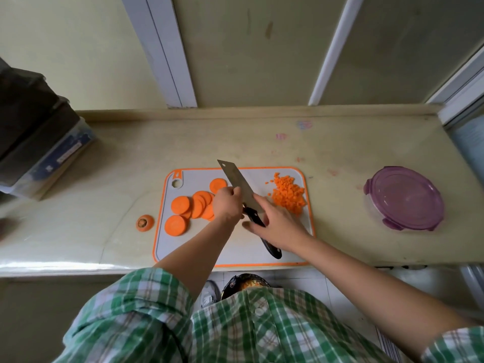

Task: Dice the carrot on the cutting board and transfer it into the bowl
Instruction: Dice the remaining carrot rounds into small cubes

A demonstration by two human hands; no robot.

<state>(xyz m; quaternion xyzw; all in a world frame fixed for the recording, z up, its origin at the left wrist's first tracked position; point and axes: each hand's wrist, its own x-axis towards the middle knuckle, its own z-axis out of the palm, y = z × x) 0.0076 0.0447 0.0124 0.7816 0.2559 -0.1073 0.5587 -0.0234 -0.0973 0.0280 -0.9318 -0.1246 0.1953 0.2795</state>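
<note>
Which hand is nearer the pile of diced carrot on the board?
Right. The right hand lies at the near-left edge of the diced carrot pile; the left hand is across the cleaver, by the carrot slices.

Soft, even light; faint shadow under my right hand [277, 224]; glare on tabletop's [52, 265] near edge; edges bend; far left blurred.
</note>
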